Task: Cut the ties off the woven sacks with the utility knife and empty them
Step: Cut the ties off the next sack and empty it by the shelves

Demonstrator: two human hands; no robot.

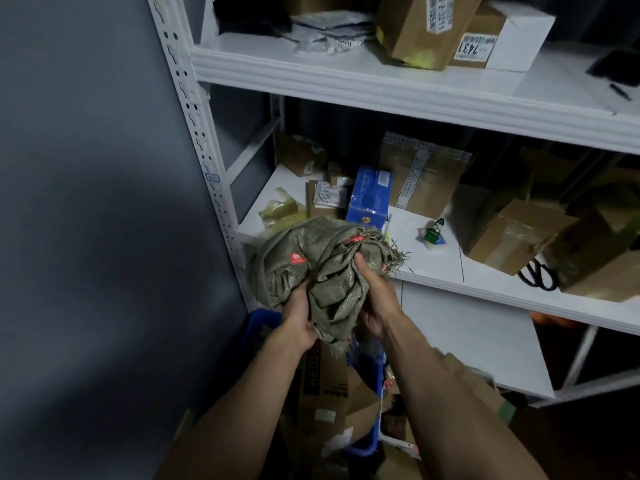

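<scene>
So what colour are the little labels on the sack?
Red labels on the woven sack, seen in the head view.

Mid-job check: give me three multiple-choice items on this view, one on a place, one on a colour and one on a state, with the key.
1. Where do the black scissors lie?
A) on the middle shelf
B) on the top shelf
C) in the person's hand

2. What colour are the labels on the woven sack?
A) yellow
B) red
C) blue

3. How is the sack held?
A) by one hand alone
B) lying flat on the shelf, untouched
C) bunched up, gripped by both the left hand and the right hand

Key:
1 A: the scissors rest on the white middle board, at the right of the view.
2 B: both labels show red against the grey-green weave.
3 C: fingers of both hands curl into the crumpled fabric.
</scene>
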